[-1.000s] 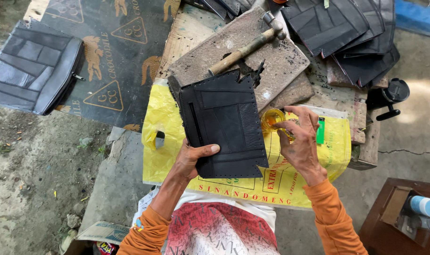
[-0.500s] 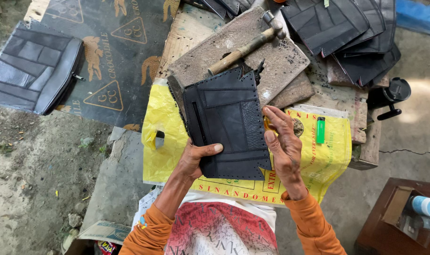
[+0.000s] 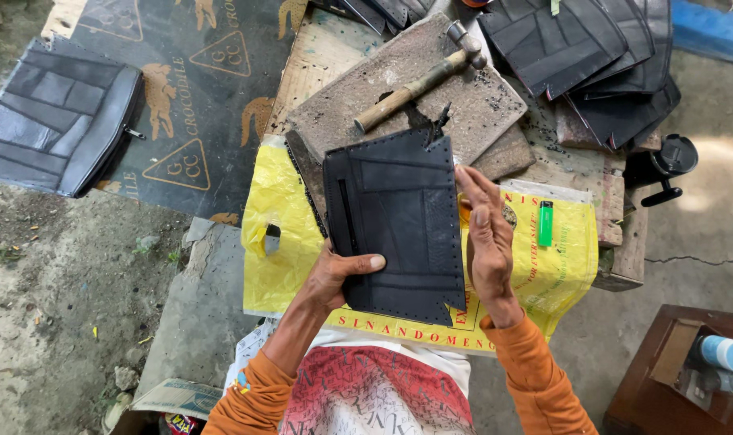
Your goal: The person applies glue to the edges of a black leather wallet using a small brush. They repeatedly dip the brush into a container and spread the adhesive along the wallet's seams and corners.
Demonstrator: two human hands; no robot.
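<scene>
**Black panel held up between two hands**

The left hand (image 3: pixel 340 274) grips a flat black stitched panel (image 3: pixel 398 225) by its lower left edge, thumb laid across the face and fingers hidden behind it. The right hand (image 3: pixel 487 242) stands flat and released along the panel's right edge, fingers stretched upward, the palm touching or just beside that edge; which, the view does not settle. The panel hangs upright between the hands, above a yellow printed sack (image 3: pixel 286 242) spread underneath.

Just right of the right hand a green lighter (image 3: pixel 546 223) lies on the sack. Beyond the fingertips of both hands, a hammer (image 3: pixel 419 84) rests aslant on a worn grey slab (image 3: pixel 479 105). Farther up and right of the right hand is a stack of black panels (image 3: pixel 592 56), with a black round-headed tool (image 3: pixel 668 165) below them. Well left of the left hand lies a black patchwork bag (image 3: pixel 56 117) on a dark printed mat (image 3: pixel 197 97). At lower right of the right hand stands a brown wooden box (image 3: pixel 648 387).
</scene>
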